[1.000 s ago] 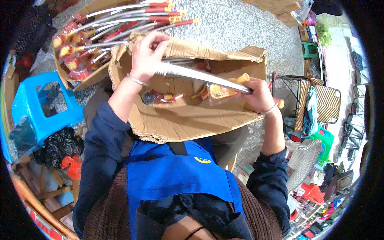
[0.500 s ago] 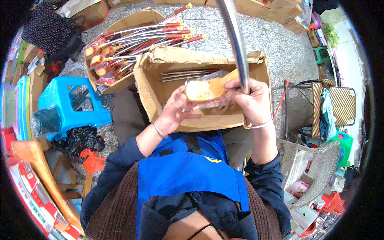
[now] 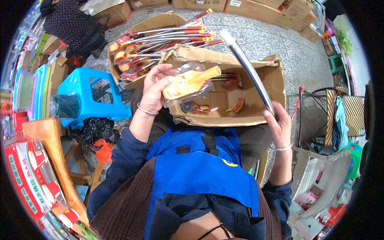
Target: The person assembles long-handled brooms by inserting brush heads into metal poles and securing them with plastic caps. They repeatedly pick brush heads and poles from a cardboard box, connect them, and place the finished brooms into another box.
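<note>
My left hand (image 3: 154, 90) is closed on a yellow plastic brush head (image 3: 184, 85) in a clear plastic wrap, its hollow socket pointing up to the right. Bristles cannot be made out. Over the right side of an open cardboard box (image 3: 262, 76), my right hand (image 3: 279, 122) grips the lower end of a shiny metal tube (image 3: 252, 74). The tube slants up to the left and ends in a whitish tip. Brush head and tube are apart. Inside the box lie several thin metal rods and a small red-and-yellow piece (image 3: 239, 105).
Behind on the left, a second carton holds several metal poles (image 3: 168, 38) with red-and-yellow ends. A blue stool (image 3: 88, 102) stands at the left, near a black plastic bag (image 3: 98, 132). Wicker chairs (image 3: 320, 176) are at the right, and cardboard boxes (image 3: 252, 12) line the back.
My left hand has lifted the brush head up and left, away from my right hand, and its socket now shows. My right hand has lowered with the tube, whose top end has come into view.
</note>
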Motion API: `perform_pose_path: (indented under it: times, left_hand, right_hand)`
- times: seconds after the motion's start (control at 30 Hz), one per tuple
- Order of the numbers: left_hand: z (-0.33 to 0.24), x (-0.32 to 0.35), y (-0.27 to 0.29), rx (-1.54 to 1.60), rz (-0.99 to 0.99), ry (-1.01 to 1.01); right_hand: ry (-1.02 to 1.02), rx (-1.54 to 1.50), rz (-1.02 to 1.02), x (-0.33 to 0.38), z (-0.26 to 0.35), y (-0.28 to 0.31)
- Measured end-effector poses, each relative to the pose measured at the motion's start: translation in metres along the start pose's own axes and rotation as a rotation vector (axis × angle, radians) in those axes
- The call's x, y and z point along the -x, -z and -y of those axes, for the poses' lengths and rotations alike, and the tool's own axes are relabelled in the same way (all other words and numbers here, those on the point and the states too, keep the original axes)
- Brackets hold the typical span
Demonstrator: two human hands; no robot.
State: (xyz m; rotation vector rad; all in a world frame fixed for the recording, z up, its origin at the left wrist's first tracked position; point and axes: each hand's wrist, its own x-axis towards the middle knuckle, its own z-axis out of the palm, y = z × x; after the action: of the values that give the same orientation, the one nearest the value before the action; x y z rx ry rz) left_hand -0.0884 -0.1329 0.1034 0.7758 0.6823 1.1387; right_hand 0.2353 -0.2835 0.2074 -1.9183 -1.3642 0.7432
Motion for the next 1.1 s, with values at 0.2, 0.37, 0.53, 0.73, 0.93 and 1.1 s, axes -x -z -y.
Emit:
perform_pose_path:
  times: [0.2,0.37,0.53,0.73,0.93,1.1]
  left_hand:
    - [-0.036,0.006,0.034,-0.146,-0.043,-0.089]
    - [-0.049,0.009,0.047,-0.195,-0.025,-0.063]
    - [-0.053,0.009,0.053,-0.249,0.01,-0.055]
    - [-0.055,0.005,0.053,-0.324,0.046,-0.062]
    - [-0.063,0.002,0.05,-0.394,0.094,-0.022]
    - [-0.071,-0.003,0.05,-0.518,0.148,0.031]
  right_hand:
    - [0.054,0.006,-0.007,0.034,-0.035,-0.002]
    - [0.162,0.094,0.028,0.039,-0.035,-0.006]
    - [0.158,0.132,0.052,0.037,-0.027,-0.011]
    - [0.183,0.17,0.084,0.035,-0.025,-0.013]
    - [0.216,0.283,0.075,0.035,-0.02,-0.008]
    - [0.405,0.507,0.046,0.027,-0.012,0.002]
